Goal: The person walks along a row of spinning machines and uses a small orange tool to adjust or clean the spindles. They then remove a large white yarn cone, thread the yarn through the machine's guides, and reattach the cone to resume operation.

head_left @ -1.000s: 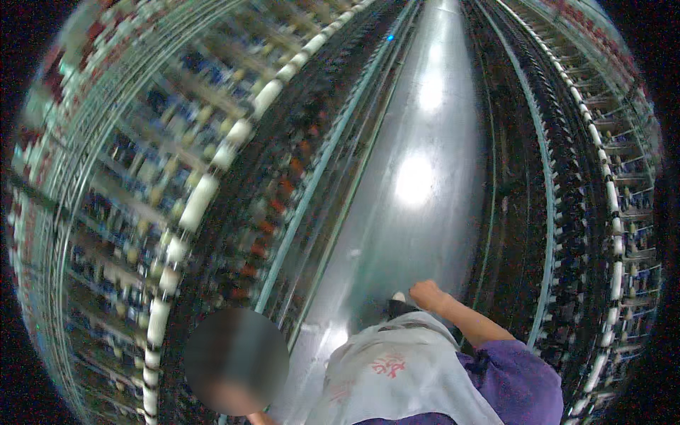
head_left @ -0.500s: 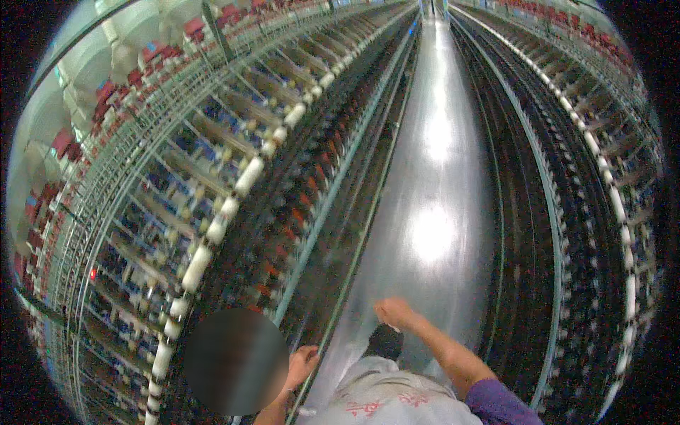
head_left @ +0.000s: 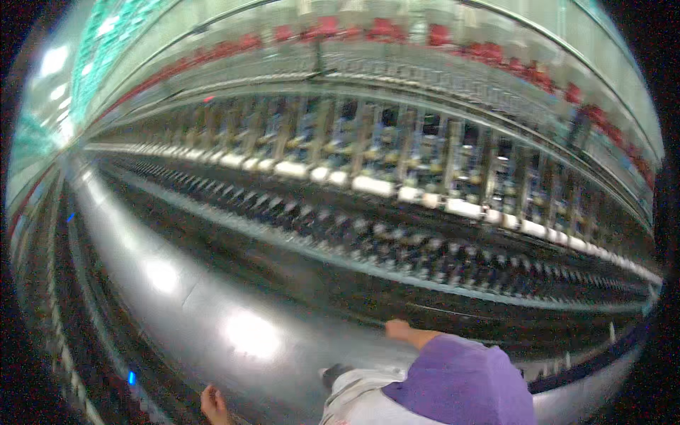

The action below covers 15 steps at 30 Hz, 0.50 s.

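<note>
Both hands are empty: the right hand (head_left: 398,329) reaches toward the spinning machine (head_left: 397,212), fingers loosely curled, and the left hand (head_left: 212,405) hangs open over the floor (head_left: 177,297); no bobbin is touched yet.

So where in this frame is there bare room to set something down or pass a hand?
The shiny grey floor aisle is bare, bordered by the long spinning frame above and another machine row at far left. The right hand reaches toward the frame's base; the left hand hangs low. The frame's bobbin rows are tightly packed.
</note>
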{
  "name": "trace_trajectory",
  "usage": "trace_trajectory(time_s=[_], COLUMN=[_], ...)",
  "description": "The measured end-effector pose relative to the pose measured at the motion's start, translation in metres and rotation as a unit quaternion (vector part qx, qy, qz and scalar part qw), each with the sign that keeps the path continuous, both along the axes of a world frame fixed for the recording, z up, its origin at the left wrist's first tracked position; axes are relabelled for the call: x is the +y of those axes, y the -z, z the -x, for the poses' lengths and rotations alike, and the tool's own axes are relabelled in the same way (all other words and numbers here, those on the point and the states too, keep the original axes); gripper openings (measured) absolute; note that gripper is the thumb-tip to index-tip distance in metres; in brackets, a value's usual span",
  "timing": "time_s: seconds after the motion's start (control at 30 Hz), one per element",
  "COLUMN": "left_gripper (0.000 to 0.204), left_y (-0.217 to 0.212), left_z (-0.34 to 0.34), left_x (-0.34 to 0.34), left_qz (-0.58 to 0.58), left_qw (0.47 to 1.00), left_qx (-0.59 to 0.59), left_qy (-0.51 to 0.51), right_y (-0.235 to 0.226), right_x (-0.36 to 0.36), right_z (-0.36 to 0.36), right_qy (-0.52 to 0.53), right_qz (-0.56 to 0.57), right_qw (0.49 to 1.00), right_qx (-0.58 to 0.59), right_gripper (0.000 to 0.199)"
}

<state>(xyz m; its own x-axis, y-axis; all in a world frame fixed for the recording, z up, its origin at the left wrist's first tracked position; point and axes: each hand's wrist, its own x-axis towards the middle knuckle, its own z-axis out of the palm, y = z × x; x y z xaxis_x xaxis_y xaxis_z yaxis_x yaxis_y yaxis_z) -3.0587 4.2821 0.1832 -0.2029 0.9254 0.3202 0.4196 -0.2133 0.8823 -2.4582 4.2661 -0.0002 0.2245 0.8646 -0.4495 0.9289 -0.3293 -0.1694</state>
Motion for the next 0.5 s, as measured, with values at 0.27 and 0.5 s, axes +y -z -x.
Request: trace_trajectory(time_s=[0.27, 0.5], left_gripper=[0.030, 0.034], left_y=[0.005, -0.106], left_z=[0.138, 0.239], left_x=[0.154, 0.142], left_qz=[0.037, 0.020], left_qw=[0.992, 0.897], left_qx=[0.114, 0.213], left_qy=[0.049, -0.388], right_y=[0.051, -0.079], right_x=[0.153, 0.360], right_z=[0.146, 0.364], right_qy=[-0.233, -0.404], right_qz=[-0.149, -0.117], right_qw=[0.937, 0.898], right_qx=[0.212, 0.129], right_gripper=[0.020, 0.022])
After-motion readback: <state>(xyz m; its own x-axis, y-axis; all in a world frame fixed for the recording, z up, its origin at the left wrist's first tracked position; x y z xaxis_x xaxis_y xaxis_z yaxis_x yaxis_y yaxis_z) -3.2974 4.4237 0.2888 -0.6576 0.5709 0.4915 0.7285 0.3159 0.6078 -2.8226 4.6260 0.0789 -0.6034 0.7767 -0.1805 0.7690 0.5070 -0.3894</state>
